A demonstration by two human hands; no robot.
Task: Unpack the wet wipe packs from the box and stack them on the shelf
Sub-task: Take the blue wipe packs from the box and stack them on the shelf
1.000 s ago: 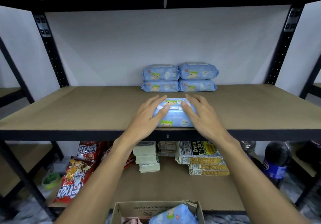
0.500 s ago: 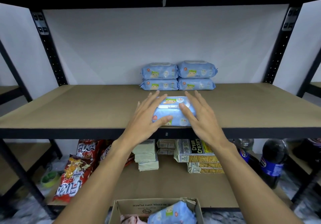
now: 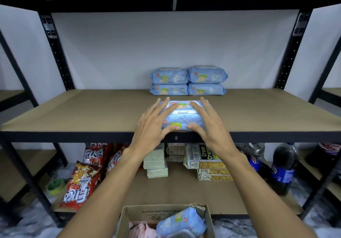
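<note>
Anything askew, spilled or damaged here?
Nothing spilled or damaged. The stacked packs sit square at the back. The front pack lies at the shelf edge, apart from them. The box pack lies tilted in the box.

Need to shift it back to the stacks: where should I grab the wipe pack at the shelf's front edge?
Grip the wipe pack by its left and right ends, coming from the front. It lies flat, lid up, long side facing you, bare shelf either side.
</note>
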